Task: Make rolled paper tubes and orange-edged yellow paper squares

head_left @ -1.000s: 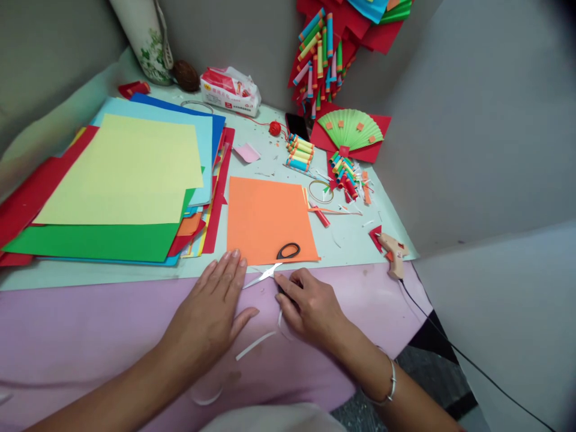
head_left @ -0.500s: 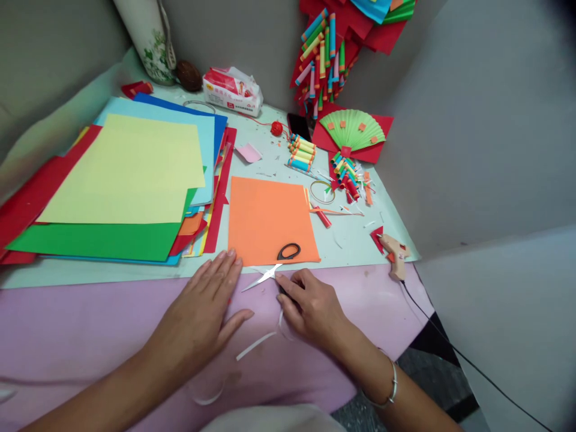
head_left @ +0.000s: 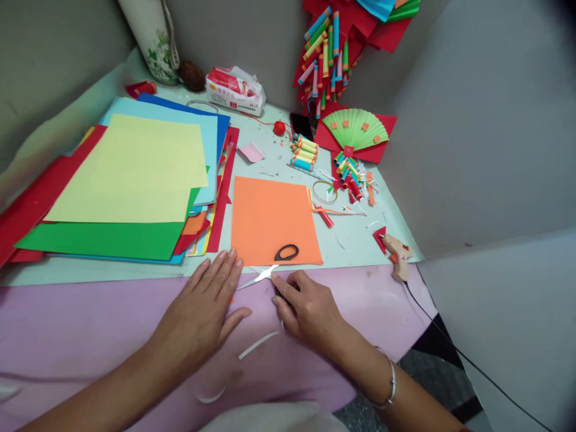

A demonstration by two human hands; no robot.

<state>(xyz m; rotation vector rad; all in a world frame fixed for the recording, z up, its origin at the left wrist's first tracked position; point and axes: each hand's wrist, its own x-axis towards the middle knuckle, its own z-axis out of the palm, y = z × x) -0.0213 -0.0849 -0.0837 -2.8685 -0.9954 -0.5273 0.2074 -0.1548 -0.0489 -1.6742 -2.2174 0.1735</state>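
Note:
A square sheet of orange paper (head_left: pixel 272 216) lies near the table's front edge. My left hand (head_left: pixel 204 300) rests flat, fingers stretched out, its fingertips touching the paper's lower left corner. My right hand (head_left: pixel 308 306) is closed around one handle of a pair of scissors (head_left: pixel 266 273), and that handle is mostly hidden beneath the fingers. The other black loop of the scissors lies over the paper's lower edge. Their silver blades point left toward my left hand. Below the hands, a thin white strip (head_left: pixel 258 345) lies on the pink cover.
Stacked coloured sheets (head_left: pixel 126 174) fill the left side. Behind the orange paper are a tissue pack (head_left: pixel 236 93), a phone (head_left: pixel 300 126) and rolled paper tubes (head_left: pixel 303 152). To the right lie a green paper fan (head_left: pixel 355 129) and a corded glue gun (head_left: pixel 396 255).
My right hand and the scissors have shifted slightly left, bringing the blades closer to my left hand. The left hand stays flat by the paper's corner. The whole view has shifted a little.

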